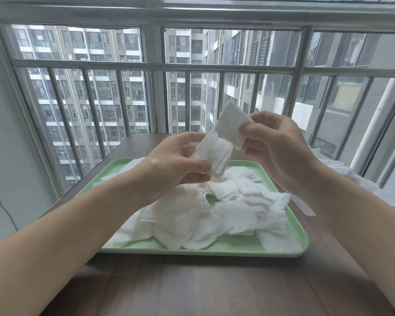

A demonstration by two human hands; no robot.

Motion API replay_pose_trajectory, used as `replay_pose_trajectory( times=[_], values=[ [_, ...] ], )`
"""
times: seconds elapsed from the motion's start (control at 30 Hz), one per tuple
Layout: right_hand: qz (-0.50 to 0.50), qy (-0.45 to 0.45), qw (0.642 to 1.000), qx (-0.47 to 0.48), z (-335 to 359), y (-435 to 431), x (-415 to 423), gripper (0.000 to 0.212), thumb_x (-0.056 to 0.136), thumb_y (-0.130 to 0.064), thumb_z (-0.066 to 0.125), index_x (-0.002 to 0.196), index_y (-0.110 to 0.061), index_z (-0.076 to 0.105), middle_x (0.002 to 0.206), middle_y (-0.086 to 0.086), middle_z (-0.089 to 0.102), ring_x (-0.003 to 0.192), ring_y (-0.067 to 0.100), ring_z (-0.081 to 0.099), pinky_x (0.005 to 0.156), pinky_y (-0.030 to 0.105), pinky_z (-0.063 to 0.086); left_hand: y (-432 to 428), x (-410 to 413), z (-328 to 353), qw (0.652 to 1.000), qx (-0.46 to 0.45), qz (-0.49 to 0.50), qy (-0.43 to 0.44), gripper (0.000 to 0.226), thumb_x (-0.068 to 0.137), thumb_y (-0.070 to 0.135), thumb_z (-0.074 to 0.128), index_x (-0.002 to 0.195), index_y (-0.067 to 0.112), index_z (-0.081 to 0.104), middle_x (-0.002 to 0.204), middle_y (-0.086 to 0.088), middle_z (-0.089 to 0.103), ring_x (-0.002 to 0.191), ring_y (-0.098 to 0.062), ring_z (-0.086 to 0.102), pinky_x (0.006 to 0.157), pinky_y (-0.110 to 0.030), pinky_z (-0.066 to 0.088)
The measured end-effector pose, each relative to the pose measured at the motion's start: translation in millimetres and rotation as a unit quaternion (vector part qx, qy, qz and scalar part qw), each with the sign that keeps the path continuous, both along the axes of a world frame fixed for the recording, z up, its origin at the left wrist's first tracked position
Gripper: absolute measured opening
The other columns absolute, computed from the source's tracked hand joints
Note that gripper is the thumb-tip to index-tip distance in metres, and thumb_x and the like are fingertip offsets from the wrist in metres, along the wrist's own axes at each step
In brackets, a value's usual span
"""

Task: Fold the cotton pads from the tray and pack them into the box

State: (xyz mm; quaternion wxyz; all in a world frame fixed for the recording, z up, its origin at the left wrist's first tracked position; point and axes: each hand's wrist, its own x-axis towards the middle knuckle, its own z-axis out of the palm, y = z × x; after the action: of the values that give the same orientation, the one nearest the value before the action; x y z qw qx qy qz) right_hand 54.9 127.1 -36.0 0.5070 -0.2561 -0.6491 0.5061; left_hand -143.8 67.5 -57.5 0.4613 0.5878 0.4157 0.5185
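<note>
Both hands above tray (226, 252): left hand (176, 165) grips pad stack (214, 156), right hand (274, 142) pinches one pad (232, 123) w/ fingertips, prob. to fold.

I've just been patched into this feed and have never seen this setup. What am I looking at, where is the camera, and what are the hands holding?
There is no machine here. A person works bare-handed, and the one picture comes from a camera worn on their head, looking forward and down. Both forearms reach in from the bottom. On the brown table sits a green tray heaped with loose cotton pads. Above it, the left hand grips a small bundle of pads, and the right hand pinches a single pad at the bundle's top. Some white material lies at the table's right edge; I cannot make out a box.
</note>
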Motion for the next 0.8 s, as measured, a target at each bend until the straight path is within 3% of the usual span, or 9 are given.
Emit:
replay_pose_trajectory(
  times=[0.13,0.3,0.4,0.47,0.7,0.8],
  values=[
    [0.04,-0.055,0.997,0.023,-3.9,-1.5,-2.1,0.009,0.089,-0.003,0.067,0.085,-0.011,0.068,0.08,0.004,0.067,0.074,0.016,0.059,0.062,0.026,0.047,1.5,-1.4,-0.4,1.0,0.013,-0.003,-0.001,0.051,0.081,-0.012,0.072,0.127,0.009,0.062,0.094,-0.005,0.074,0.086,-0.021,0.073,0.071,-0.026,0.06],
    [0.021,-0.115,0.991,0.071,-6.8,-0.4,-1.6,0.011,0.093,-0.007,0.065,0.1,-0.006,0.074,0.104,0.019,0.071,0.098,0.037,0.066,0.088,0.051,0.055,-1.2,0.3,0.6,0.999,0.019,-0.012,0.04,0.042,0.086,-0.014,0.064,0.11,0.019,0.071,0.098,-0.004,0.076,0.091,-0.018,0.073,0.072,-0.025,0.059],
    [0.001,-0.131,0.986,0.102,-7.9,-1.5,-3.3,0.011,0.092,-0.009,0.068,0.101,-0.009,0.075,0.103,0.018,0.072,0.087,0.024,0.068,0.075,0.035,0.058,-1.2,0.3,0.2,0.998,0.025,-0.017,0.056,0.04,0.086,-0.01,0.068,0.114,0.018,0.071,0.108,-0.008,0.075,0.098,-0.019,0.073,0.078,-0.028,0.061],
    [-0.006,-0.128,0.985,0.112,-8.6,-0.7,-3.3,0.011,0.09,-0.01,0.071,0.1,-0.011,0.075,0.1,0.018,0.072,0.079,0.014,0.064,0.063,0.025,0.052,-1.0,0.5,-0.1,0.998,0.027,-0.016,0.061,0.041,0.086,-0.009,0.069,0.117,0.018,0.069,0.107,-0.007,0.075,0.099,-0.02,0.073,0.079,-0.029,0.061],
    [-0.023,-0.135,0.98,0.143,-12.9,3.9,-2.8,0.016,0.082,-0.01,0.08,0.096,-0.004,0.075,0.086,0.012,0.072,0.069,0.011,0.058,0.057,0.016,0.047,-2.3,0.9,0.4,0.992,0.037,-0.023,0.119,0.044,0.087,-0.014,0.063,0.119,0.016,0.067,0.103,-0.006,0.072,0.1,-0.022,0.072,0.083,-0.035,0.062],
    [-0.031,-0.137,0.978,0.156,-13.2,5.7,-1.6,0.019,0.078,-0.011,0.083,0.094,-0.004,0.075,0.086,0.012,0.074,0.071,0.015,0.063,0.062,0.021,0.052,-2.6,-1.4,5.2,0.992,0.009,-0.046,0.119,0.043,0.077,0.003,0.065,0.118,0.017,0.068,0.104,-0.002,0.074,0.105,-0.025,0.071,0.09,-0.039,0.059]
  ],
)
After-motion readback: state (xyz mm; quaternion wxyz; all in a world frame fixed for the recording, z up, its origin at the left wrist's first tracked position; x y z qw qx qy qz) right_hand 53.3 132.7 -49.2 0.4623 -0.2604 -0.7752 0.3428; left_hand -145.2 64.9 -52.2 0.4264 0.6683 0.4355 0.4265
